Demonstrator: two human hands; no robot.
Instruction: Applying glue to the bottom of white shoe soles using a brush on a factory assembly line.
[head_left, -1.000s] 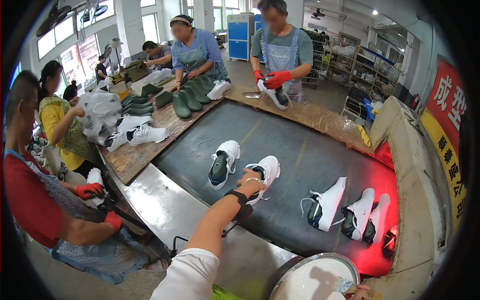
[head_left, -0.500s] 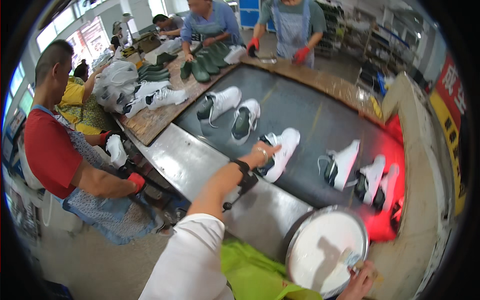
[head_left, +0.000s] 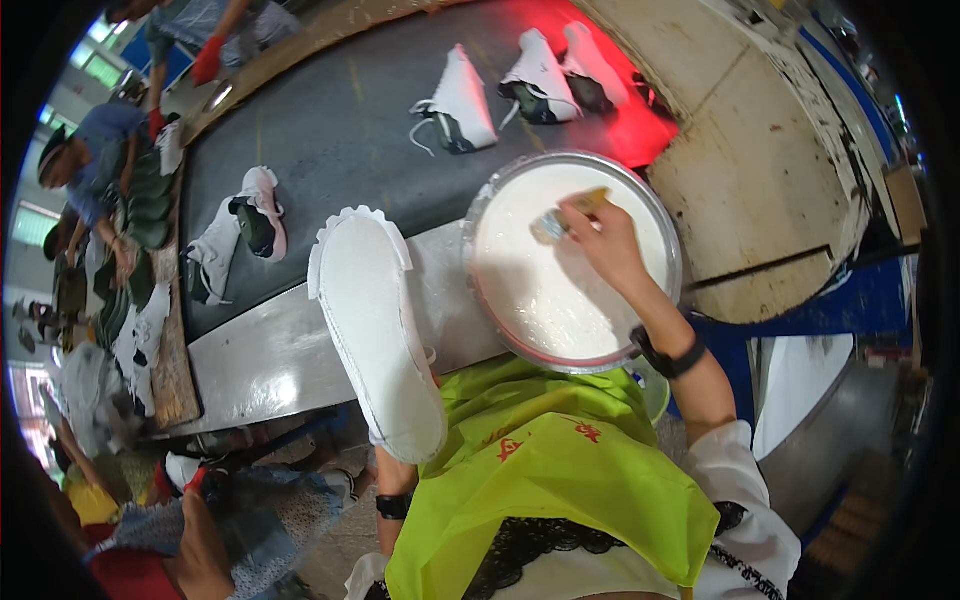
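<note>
A white shoe [head_left: 372,310] is raised in front of me at centre left, its pale stitched sole turned toward me. My left hand [head_left: 394,468] grips it from behind; the shoe hides nearly all its fingers, and the wrist shows below the heel. At the right, my right hand [head_left: 606,243] pinches a flat brush [head_left: 548,228] over a round metal-rimmed pan [head_left: 477,262] of white liquid. The shadow of hand and brush falls on the liquid. Whether the bristles touch it, I cannot tell.
Several white-and-dark shoes [head_left: 464,97] lie on the dark conveyor belt [head_left: 330,130], some under red light at the machine housing [head_left: 735,150]. A metal ledge [head_left: 262,338] edges the belt. At the left, co-workers stand by a wooden table with green shoes [head_left: 150,200].
My left hand has lifted the white shoe off the belt and turned its sole toward me. My right hand, with the brush, has moved over the pan. The view has swung to the right.
</note>
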